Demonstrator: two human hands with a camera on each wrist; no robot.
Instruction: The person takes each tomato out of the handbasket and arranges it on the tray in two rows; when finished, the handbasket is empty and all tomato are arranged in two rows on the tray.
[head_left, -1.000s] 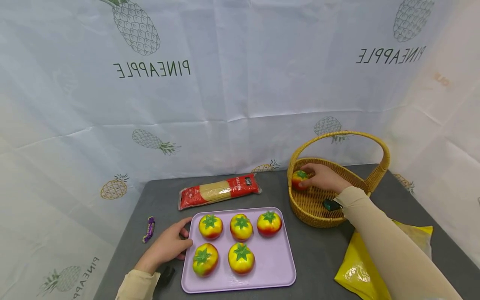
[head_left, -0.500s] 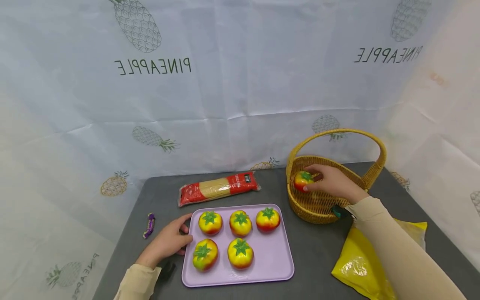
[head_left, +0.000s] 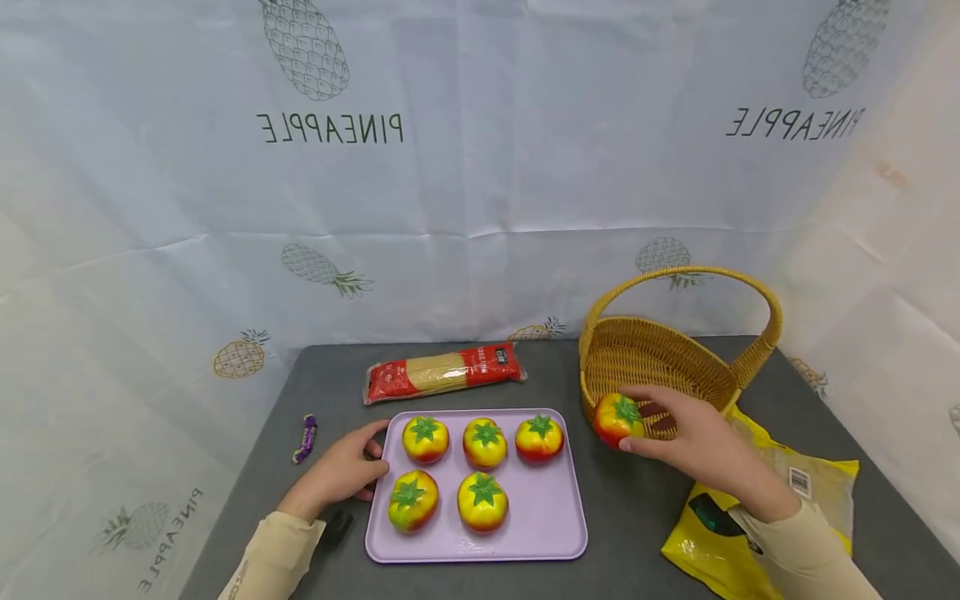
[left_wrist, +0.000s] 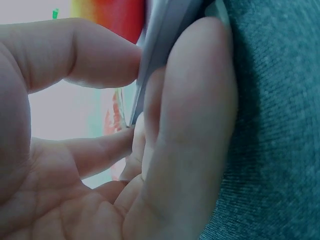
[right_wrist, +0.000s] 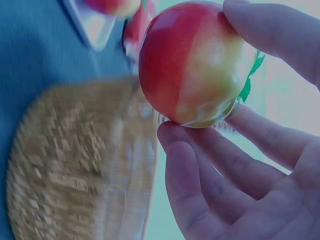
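My right hand [head_left: 697, 442] pinches a red-and-yellow toy tomato [head_left: 617, 422] with a green star-shaped leaf top, raised in front of the wicker basket [head_left: 648, 354]. In the right wrist view, thumb and fingertips hold the tomato [right_wrist: 187, 70] off the palm, with the basket's woven side blurred beyond. Several like toy tomatoes [head_left: 482, 502] sit on a light purple tray [head_left: 543, 521], whose front right part is bare. At its left edge, my left hand [head_left: 341, 467] pinches the rim; the left wrist view has the thumb [left_wrist: 102, 55] against the tray's edge and fingers below it.
Behind the tray lies a red pack of dried noodles [head_left: 446, 372]. A purple wrapped candy [head_left: 305, 439] is at the left. The yellow bag [head_left: 693, 546] lies front right, partly under my right forearm. A pineapple-print cloth [head_left: 480, 167] hangs behind the dark table.
My right hand has lifted the toy tomato from inside the basket and brought it forward over the basket's front rim. My left hand keeps its hold on the tray.
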